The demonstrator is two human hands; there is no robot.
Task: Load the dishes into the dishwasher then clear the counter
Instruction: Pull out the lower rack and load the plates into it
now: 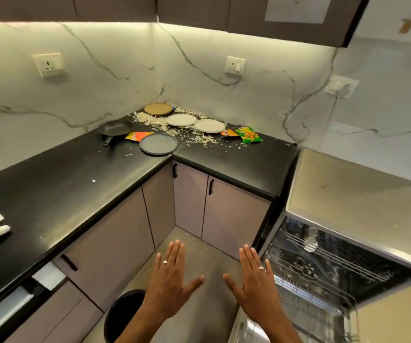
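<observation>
I saw a black counter (pixel 58 179), white grey-veined marble wall (pixel 115 78), one brown plate (pixel 158 108), two white plates (pixel 181 119), a grey plate (pixel 158 144), orange and green wrappers (pixel 250 135).

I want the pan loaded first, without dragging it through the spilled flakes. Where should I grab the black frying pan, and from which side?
Probably by its handle. The black frying pan sits upright on the counter, its handle pointing toward the counter's front edge, away from the flakes. Come from the front-left with the left hand and lift straight up.
</observation>
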